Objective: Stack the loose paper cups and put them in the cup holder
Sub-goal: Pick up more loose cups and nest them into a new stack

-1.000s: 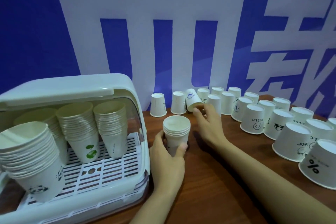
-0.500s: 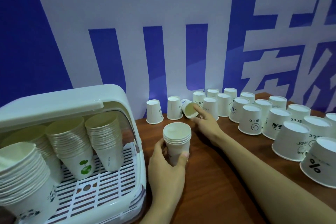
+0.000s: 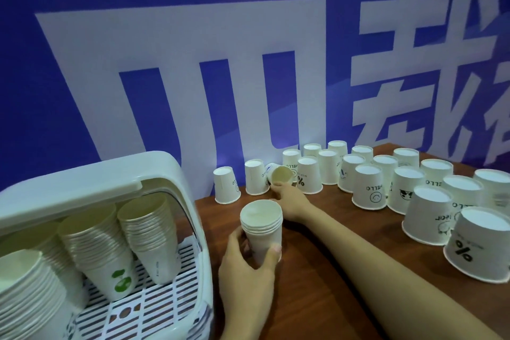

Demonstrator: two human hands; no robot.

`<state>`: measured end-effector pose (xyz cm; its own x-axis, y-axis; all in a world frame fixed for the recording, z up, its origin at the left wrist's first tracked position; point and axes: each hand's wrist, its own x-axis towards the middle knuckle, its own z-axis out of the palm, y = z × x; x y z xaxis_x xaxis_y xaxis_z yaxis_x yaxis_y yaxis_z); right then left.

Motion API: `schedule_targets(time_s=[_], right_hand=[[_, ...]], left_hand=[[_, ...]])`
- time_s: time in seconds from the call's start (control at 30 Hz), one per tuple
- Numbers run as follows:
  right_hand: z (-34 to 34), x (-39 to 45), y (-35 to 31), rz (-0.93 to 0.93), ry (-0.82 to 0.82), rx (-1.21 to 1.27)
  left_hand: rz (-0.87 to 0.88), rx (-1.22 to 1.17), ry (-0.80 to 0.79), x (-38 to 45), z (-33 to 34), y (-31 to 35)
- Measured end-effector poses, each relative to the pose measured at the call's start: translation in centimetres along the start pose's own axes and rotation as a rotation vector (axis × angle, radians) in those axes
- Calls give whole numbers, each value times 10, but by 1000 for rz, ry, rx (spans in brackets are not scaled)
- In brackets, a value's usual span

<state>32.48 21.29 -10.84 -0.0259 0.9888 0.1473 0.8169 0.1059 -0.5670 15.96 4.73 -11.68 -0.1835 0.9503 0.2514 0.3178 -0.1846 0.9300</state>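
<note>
One tipped cup (image 3: 279, 177) near the surface's (image 3: 317, 284) back edge, pinched by the right hand (image 3: 289, 199); left hand (image 3: 248, 270) grips the stack (image 3: 262, 226); thin, light, crushable paper, so hold low on the wall, gently

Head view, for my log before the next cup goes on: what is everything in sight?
Upside-down white paper cups: about twenty, on the table, back and right.
Tilted white paper cup: one, mouth toward camera, at right fingertips.
Short upright cup stack: one, white, table centre.
White plastic cup holder: one, left, lid raised.
Tall cup stacks: at least four, white, inside the holder.
Brown wooden table: one.
Blue-and-white banner: one, behind.
Left hand: grips the short stack.
Right hand: touches the tilted cup.
</note>
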Motion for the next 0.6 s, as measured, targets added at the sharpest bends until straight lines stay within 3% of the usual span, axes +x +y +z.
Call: schedule_targets(time_s=[0.2,0.27,0.43,0.5,0.6], right_hand=[[10,0,-6,28,46,-232],[12,-5,-14,49,153,-266],[-17,-26,-25,-132,610,-97],[-47,-34,-34,-174,660,66],[-99,-52,-58,-271,601,224]], left_hand=[[-3,-21,0,-2,1,0],[-8,-25,-2,-3,1,0],[17,-30,-14,0,-3,0],[29,-29,-13,0,-4,3],[33,-12,-2,0,-3,3]])
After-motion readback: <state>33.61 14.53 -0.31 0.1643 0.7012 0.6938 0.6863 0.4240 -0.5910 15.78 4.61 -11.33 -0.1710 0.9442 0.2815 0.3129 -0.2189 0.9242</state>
